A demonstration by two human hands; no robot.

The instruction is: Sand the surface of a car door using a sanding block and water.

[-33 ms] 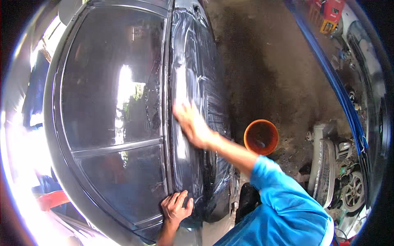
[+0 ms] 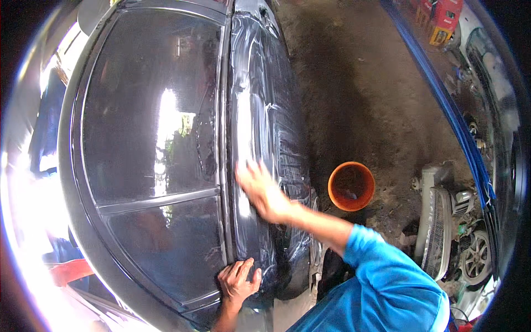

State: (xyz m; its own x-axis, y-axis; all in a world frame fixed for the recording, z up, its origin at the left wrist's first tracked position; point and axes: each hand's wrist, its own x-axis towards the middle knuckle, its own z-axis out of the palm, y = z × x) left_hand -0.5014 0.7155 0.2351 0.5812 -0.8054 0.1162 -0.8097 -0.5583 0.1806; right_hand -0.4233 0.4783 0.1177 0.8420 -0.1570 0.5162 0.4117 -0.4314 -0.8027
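A black car's side fills the left and middle, with a dark side window (image 2: pixel 138 94) and a glossy door panel (image 2: pixel 246 110) beside it. Whitish wet-looking streaks run along that panel. My right hand (image 2: pixel 263 191) lies on the panel next to the window trim (image 2: pixel 224 133), fingers stretched out and slightly smeared by motion. Nothing shows under its palm. Nearer to me, my left hand (image 2: pixel 238 281) rests where the window's lower edge meets the panel, its fingers bent but apart and holding nothing.
An orange bucket (image 2: pixel 331 185) stands on the dirt floor (image 2: pixel 359 83) right of the car. Farther right are a long blue bundle (image 2: pixel 451 108), a grey bumper with a grille (image 2: pixel 437 232), a wheel (image 2: pixel 475 259) and red and yellow crates (image 2: pixel 442 34).
My right hand has slid a little toward me along the door panel. My left hand stays where it was.
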